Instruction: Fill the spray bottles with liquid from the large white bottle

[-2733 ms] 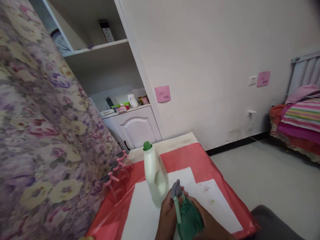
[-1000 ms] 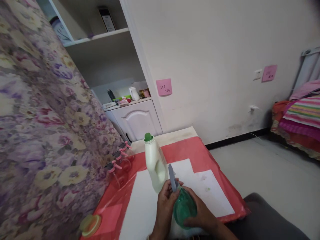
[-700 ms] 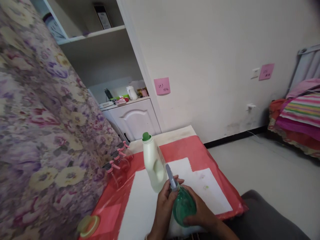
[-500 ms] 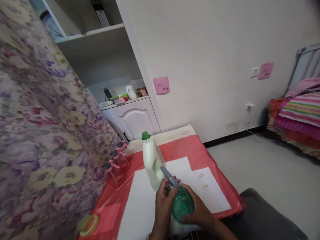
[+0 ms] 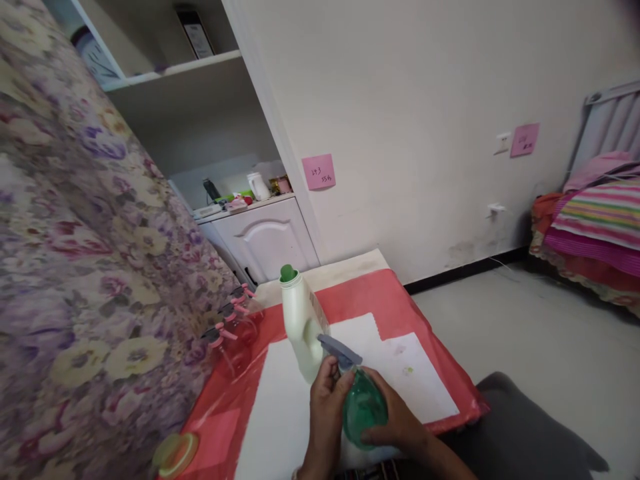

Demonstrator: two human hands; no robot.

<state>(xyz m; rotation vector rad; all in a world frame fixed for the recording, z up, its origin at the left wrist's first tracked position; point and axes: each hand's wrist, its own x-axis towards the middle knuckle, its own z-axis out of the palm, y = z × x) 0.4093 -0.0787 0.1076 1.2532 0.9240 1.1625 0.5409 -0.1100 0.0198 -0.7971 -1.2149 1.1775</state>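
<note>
A round green spray bottle point(image 5: 364, 412) with a grey trigger head point(image 5: 338, 351) stands low in the middle of the view. My right hand point(image 5: 395, 420) is wrapped around the bottle's body from the right. Fingers of my left hand point(image 5: 325, 400) are closed on the neck just under the grey head. Right behind them a white jug with a green cap point(image 5: 299, 323) stands upright on white paper point(image 5: 400, 373) spread over a red cloth point(image 5: 380, 297).
Several clear pink-trigger spray bottles point(image 5: 231, 333) line the table's left edge against a flowered curtain point(image 5: 90, 267). A round green-rimmed lid point(image 5: 174, 455) lies at the near left. A white cabinet point(image 5: 265, 240) stands behind; a bed with striped bedding point(image 5: 590, 233) is at far right.
The grey trigger head has swung round on the green bottle, from pointing up and away to pointing left, under my left hand. The view has dropped and drifted slightly.
</note>
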